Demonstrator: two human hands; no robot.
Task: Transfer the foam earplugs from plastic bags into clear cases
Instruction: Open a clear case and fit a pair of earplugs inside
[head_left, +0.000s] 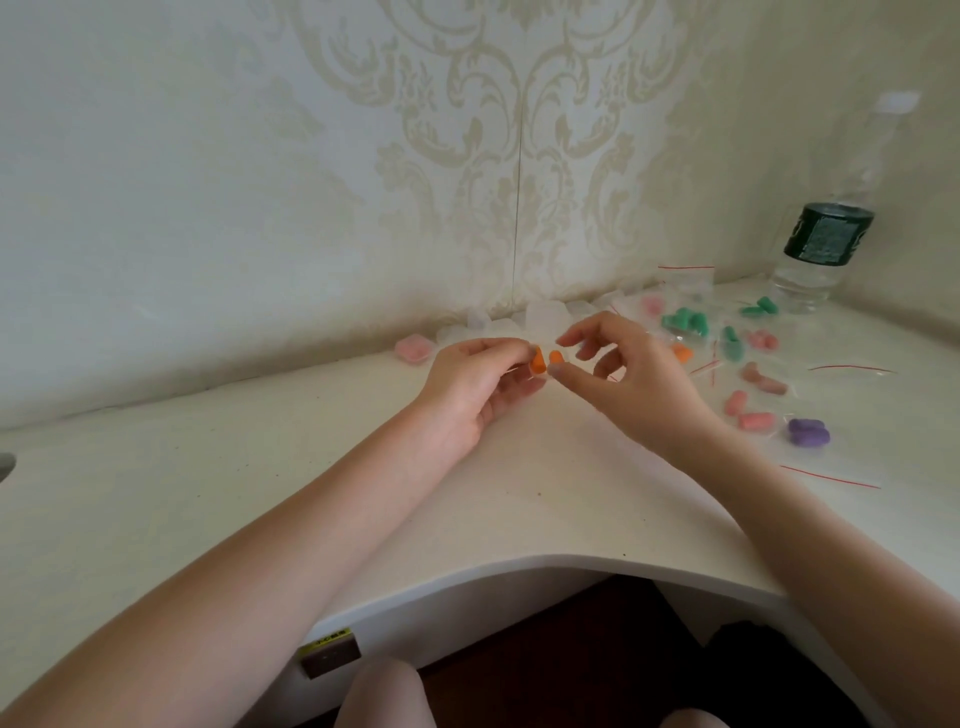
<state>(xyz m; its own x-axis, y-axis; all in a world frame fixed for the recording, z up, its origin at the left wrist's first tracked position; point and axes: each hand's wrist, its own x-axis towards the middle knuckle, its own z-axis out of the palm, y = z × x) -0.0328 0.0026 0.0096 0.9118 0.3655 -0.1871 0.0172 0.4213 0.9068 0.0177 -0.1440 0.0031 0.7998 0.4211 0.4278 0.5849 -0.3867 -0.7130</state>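
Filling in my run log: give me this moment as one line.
left hand: holds orange earplugs | right hand: fingers at earplugs, grip unclear | filled pink case: by wall | bagged earplugs: right, waiting

Both bare forearms reach forward over the bench, from its near edge toward the far edge, and the two hands meet there. The left hand (467, 384) has the fingers curled and pinches an orange earplug (538, 359). The right hand (631, 371) is curved, thumb and forefinger apart around a second orange earplug (556, 357); the other fingers are bent loosely.
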